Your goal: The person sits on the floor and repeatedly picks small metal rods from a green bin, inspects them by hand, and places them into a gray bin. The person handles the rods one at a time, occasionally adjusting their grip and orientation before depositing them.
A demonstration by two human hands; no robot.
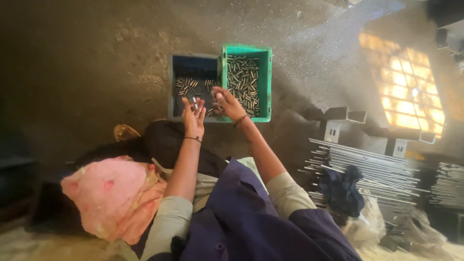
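Bins (193, 63): 2 w/ pins; hands (194, 117): 2.

Pink cloth (113, 193) at left, stacked metal rods (377, 174) at right, dark rag (340, 191) on them, sunlit floor patch (406, 87)

No labels, signs or screens show. The only packaging is crumpled clear plastic bags (386, 227) on the floor at lower right, below the stacked metal rods (382, 176) and partly under a dark cloth (340, 191); any contents cannot be made out.
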